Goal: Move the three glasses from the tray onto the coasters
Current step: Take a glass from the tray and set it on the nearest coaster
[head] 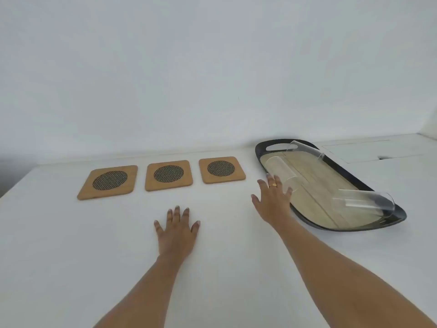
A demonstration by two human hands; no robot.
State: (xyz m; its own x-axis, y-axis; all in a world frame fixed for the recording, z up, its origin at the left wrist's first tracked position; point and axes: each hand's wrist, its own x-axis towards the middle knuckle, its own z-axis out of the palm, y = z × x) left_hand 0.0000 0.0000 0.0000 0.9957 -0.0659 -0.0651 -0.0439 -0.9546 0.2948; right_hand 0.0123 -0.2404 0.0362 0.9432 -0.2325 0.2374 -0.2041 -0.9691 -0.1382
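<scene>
Three clear glasses stand on an oval black-rimmed tray (349, 176) with a wooden floor: a far glass (305, 150), a middle glass (280, 171) and a near glass (364, 201). Three square cork coasters with dark mesh centres lie in a row to the left: left coaster (109, 181), middle coaster (168, 174), right coaster (221, 169). My right hand (274, 200) hovers open at the tray's left rim, fingertips just in front of the middle glass, holding nothing. My left hand (177, 230) lies flat and open on the white table, below the middle coaster.
The white table (71, 245) meets a plain white wall at the back. A flat white panel with a small dark notch (383, 157) sits behind the tray at the right.
</scene>
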